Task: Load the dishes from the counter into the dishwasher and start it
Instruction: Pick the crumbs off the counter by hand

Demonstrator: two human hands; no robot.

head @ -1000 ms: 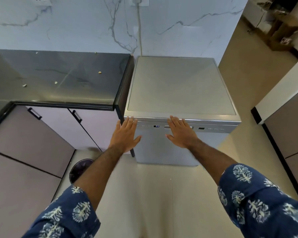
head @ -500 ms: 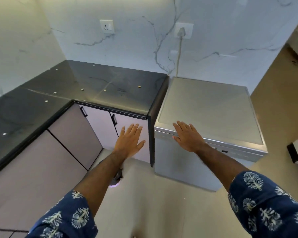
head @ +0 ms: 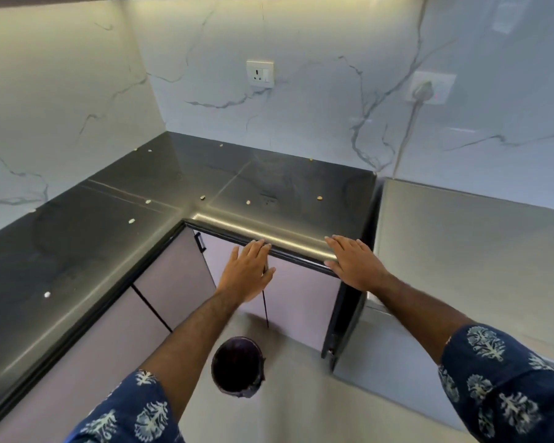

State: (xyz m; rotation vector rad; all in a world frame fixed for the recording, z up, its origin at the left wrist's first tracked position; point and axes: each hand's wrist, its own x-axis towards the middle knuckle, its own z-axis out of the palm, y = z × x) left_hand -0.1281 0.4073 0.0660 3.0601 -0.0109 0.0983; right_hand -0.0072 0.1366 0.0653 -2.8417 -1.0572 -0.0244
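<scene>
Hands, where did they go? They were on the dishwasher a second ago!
Both moved left, off the dishwasher. Now the left hand and the right hand reach, fingers straight, to the front edge of the black counter. The view swung left too. Nothing was picked up or let go. The dishwasher stays closed, and crumbs still dot the counter.
</scene>
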